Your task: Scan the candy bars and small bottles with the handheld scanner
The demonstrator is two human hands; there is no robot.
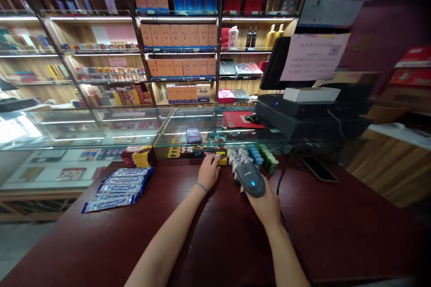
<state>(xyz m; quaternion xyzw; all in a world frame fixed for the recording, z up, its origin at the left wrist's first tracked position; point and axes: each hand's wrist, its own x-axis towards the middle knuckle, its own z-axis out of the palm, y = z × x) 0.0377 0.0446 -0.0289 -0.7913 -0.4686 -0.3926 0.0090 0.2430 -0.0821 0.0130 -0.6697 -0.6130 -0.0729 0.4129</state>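
Observation:
My right hand [267, 204] is wrapped round a dark barcode scanner [250, 180], whose blue light glows on top. The scanner hangs just in front of several small silver-capped bottles [237, 156]. My left hand [208, 172] reaches forward with its fingers out and touches the row of small yellow and dark packs [193, 152] by the glass; its fingertips are partly lost among the packs. Blue and white long packets [117, 186] lie fanned on the counter to the left. Behind them sits a stack of red and yellow packs [137, 156].
A glass display case [117, 130] runs along the back of the dark red counter [215, 251]. Blue cans [256, 154] and green cans [268, 157] stand right of the bottles. A phone [318, 168] lies farther right, below a monitor [275, 63]. The scanner's cable [280, 181] trails beside my right hand.

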